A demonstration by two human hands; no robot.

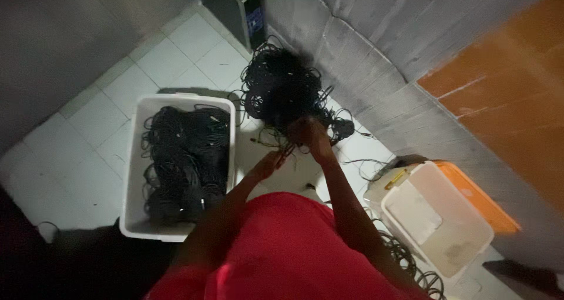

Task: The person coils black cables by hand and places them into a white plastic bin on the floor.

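Observation:
A big tangled heap of black cables lies on the white tiled floor against the grey wall. My right hand is closed on strands at the near edge of that heap. My left hand is lower and to the left, pinching a thin cable that runs up toward the heap. A white plastic bin on the left holds several coiled black cables. My red shirt fills the bottom of the view.
A white bin with nothing in it stands at the right, an orange lid beside it. Loose cables trail near it. A dark box-shaped unit stands at the top by the wall.

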